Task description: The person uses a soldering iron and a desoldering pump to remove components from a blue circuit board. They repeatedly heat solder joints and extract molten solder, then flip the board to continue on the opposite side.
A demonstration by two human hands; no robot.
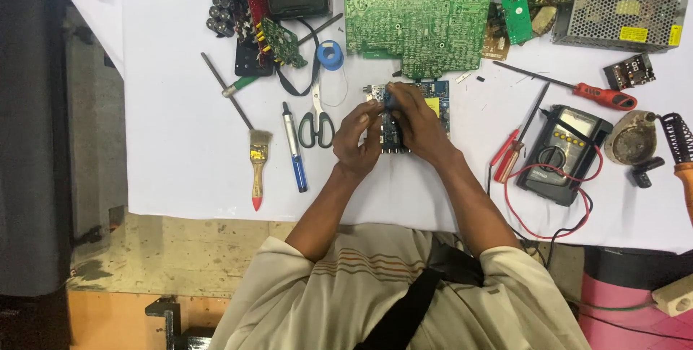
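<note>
Left hand [359, 137]: fingers curled in, pinching the left edge of the small blue circuit board [433, 98], thumb up near its top corner.
Right hand [417, 124]: lying over the middle of the board, fingertips pressed together on some small part on it. Can't tell what the part is, too tiny.
Board spot: mid-table on the white sheet [180, 140], just below the big green circuit board [419, 10].
Board look: blue, rectangular, a yellow patch at its right side and light connectors along the top left. Mostly hidden by the hands.
Room on the left: scissors [316, 122] sit just beside the left hand, then a blue pen tool [294, 148] and a paintbrush [257, 166]. Past those it's bare sheet out to the table edge.
Room on the right: tighter. Red screwdrivers [514, 144] and a multimeter [565, 153] with red leads looping toward the near edge.
</note>
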